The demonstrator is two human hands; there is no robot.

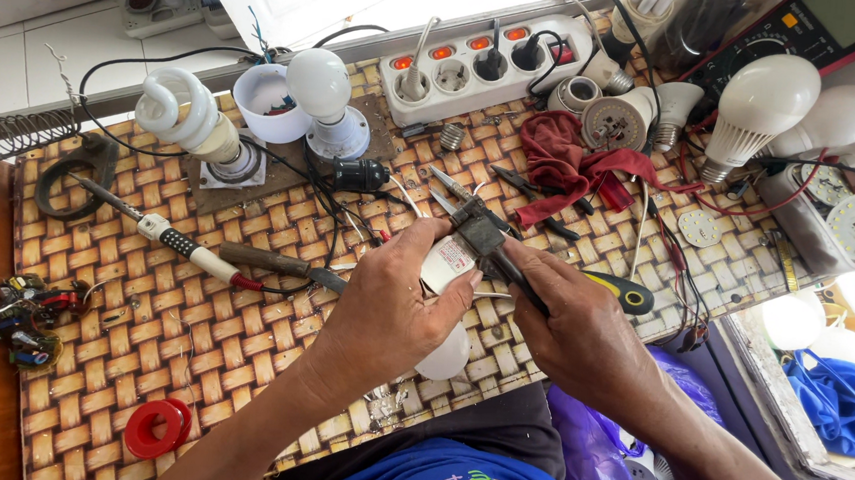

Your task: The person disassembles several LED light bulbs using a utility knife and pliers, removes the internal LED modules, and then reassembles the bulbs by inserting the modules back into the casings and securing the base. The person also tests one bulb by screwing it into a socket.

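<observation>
Two bare hands met over the middle of the woven cane-patterned table [239, 357]. The left hand [393, 303] wrapped its fingers [426, 238] closed around a white plastic light bulb [442, 356], globe end toward the person and base tilted up and away. The right hand [577, 326] gripped the dark handles of a pair of metal pliers [478, 229], fingers closed on them, with the pliers' head resting against the bulb's base and the pointed tips reaching past it.

Just left of the hands lay a soldering iron with a white and black handle [177, 243], and near the table's front edge sat a red ring-shaped spool [156, 428]. A crumpled red cloth [568, 165] lay beyond the pliers, with a white power strip with orange lit switches [485, 64] behind it. A white spiral lamp [190, 123] stood at the far left, and several white round bulbs [763, 103] crowded the far right corner. A yellow and black handled tool [629, 294] lay just right of the right hand.
</observation>
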